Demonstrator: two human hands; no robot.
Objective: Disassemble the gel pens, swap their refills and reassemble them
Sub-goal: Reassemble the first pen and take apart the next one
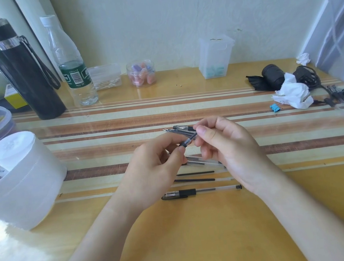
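A gel pen section (188,141), its dark grip and short clear stretch showing, is pinched from both ends above the tabletop (200,234): the left hand (156,170) closes thumb and fingertips on the lower grip end, the right hand (226,145) closes thumb and forefinger on the upper end. Judging by this opposed pinch, the two hands are set to twist or pull the piece apart, or to screw it together; which one cannot be told. The rest of this pen is hidden inside the right hand's palm. Just beyond the hands, a cluster of pens and loose tips (177,129) lies half covered by the right fingers. Beneath the hands lie clear empty barrels (200,162), hard to count against the striped surface. Nearer the person, just below the hands, two bare black refills (195,176) lie side by side, probably laid out for swapping, and closer still rests a capped gel pen (201,191), whole. Far off to the right of the right hand more pens (340,95) sit blurred at the frame's edge.
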